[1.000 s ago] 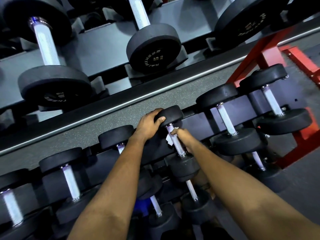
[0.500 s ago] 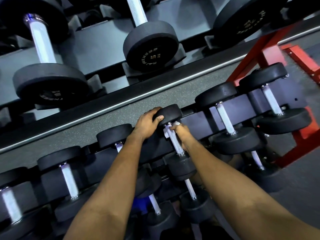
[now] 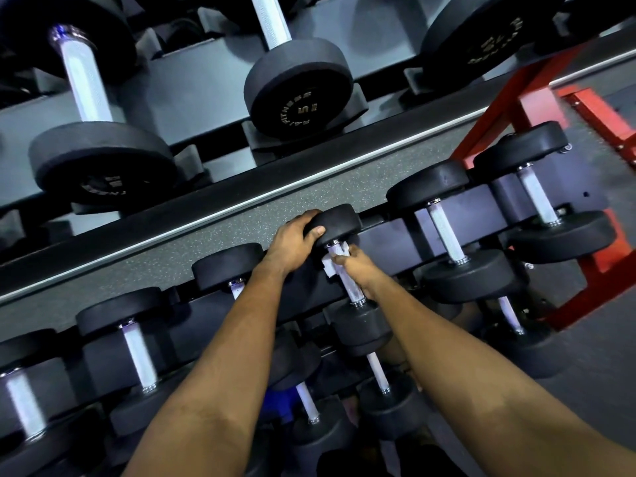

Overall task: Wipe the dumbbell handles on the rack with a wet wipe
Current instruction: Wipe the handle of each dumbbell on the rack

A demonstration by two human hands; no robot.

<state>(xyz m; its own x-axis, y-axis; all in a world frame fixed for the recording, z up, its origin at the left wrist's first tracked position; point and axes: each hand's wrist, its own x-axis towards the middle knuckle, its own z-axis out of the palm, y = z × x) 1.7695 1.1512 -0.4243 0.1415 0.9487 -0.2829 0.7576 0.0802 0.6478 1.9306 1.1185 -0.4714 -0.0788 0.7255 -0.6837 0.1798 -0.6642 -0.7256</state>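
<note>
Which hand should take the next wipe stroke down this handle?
Right. The right hand holds the wet wipe on the handle at its top end; the left hand grips the dumbbell head, likely steadying it.

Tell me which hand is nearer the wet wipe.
Right. The right hand holds the wet wipe against the handle; the left hand grips the dumbbell's black end weight just above it.

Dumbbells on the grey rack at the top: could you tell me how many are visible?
3 dumbbells: the left one, the middle one marked 5, and the right one, partly cut off. More may lie beyond the frame.
</note>
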